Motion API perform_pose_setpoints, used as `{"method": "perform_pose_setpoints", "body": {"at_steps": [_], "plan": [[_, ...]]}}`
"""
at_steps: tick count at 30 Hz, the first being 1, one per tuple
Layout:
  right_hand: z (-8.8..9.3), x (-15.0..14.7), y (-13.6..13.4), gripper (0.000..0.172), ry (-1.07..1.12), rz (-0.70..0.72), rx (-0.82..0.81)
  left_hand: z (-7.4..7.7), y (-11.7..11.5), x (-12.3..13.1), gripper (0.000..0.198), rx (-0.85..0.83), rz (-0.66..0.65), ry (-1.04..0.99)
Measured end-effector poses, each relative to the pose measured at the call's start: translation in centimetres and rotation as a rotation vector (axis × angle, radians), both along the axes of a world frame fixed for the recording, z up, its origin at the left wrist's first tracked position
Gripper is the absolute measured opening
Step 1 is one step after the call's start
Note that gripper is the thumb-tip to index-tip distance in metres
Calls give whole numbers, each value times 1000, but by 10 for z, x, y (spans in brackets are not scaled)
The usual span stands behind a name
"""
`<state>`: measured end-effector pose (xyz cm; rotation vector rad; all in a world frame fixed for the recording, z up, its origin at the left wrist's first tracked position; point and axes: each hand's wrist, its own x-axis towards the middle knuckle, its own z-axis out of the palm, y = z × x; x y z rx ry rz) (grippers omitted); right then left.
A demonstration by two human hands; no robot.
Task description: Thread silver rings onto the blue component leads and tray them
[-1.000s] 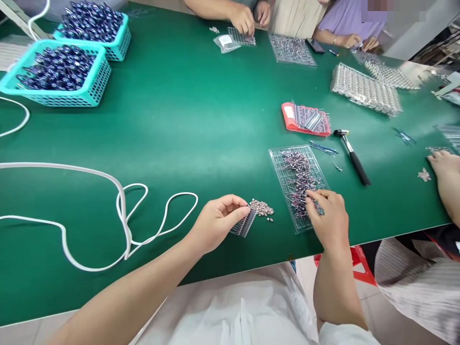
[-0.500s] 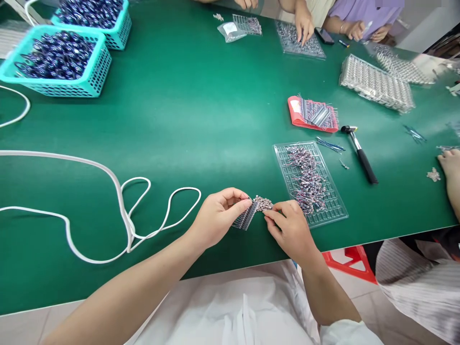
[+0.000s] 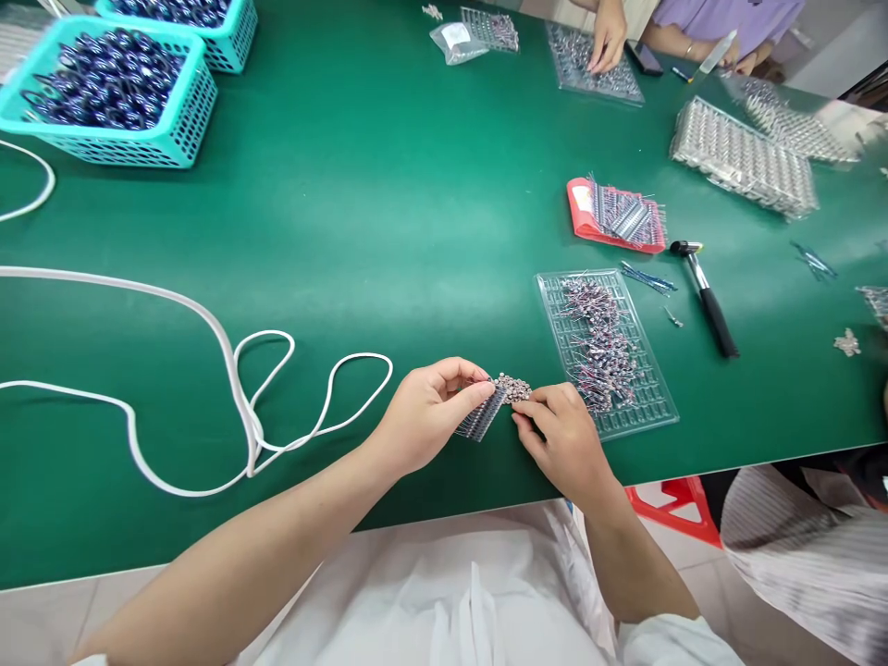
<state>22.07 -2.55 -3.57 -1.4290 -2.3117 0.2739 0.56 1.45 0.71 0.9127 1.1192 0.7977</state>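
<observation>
My left hand (image 3: 431, 413) pinches a strip of small dark components with thin wire leads (image 3: 480, 418) between thumb and fingers. Just right of that strip lies a pile of tiny, pale metallic round pieces (image 3: 513, 387) on the green table (image 3: 388, 240). At the pile's near right edge, my right hand (image 3: 565, 439) has its thumb and fingertips drawn together. Whatever sits between those fingertips is too small to make out. Behind the right hand, a clear plastic tray (image 3: 658, 398) carries a heap of loose wire-leaded parts (image 3: 602, 356).
A hammer (image 3: 709, 301) and a red packet of component strips (image 3: 583, 222) lie beyond the tray. White cable (image 3: 228, 361) loops across the left side. Turquoise baskets (image 3: 166, 143) of dark blue coils stand far left. A co-worker's hand (image 3: 609, 42) works over another tray.
The view has shifted slightly, so objects sit a little differently in the picture. My hands stay almost still at the strip and pile. A co-worker's hand at the right edge has mostly left view.
</observation>
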Motion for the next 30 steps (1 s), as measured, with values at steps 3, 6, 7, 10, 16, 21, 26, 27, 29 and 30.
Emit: {"method": "perform_pose_setpoints", "body": {"at_steps": [3,6,7,10,16,21,26,27,29,30], "plan": [[-1,-2,3,15,-10,-4,4,0,-1,0,19,-4,-3,-3],[-1,-4,6,14,-5,-7,25,0,-1,0,18,-3,-6,-16],[-2,-4,7,14,3,-9,32,-1,-2,0,18,-3,-7,-25],[-2,-3,5,13,57,-30,23,-2,-2,1,17,-14,-17,-45],[0,-1,-2,10,240,-93,-39,-4,-4,1,14,-13,-53,-34],[11,-8,-8,11,519,-190,-102,-3,-10,1,10,33,-175,-119],[15,-16,-11,14,779,-198,-97,-3,-20,2,9,132,-241,-170],[14,-18,-11,15,790,-199,-66,-3,-21,2,9,143,-236,-180],[12,-21,-11,19,779,-204,15,-4,-23,2,8,154,-219,-197],[11,-22,-11,22,765,-207,62,-4,-24,2,7,155,-212,-201]]}}
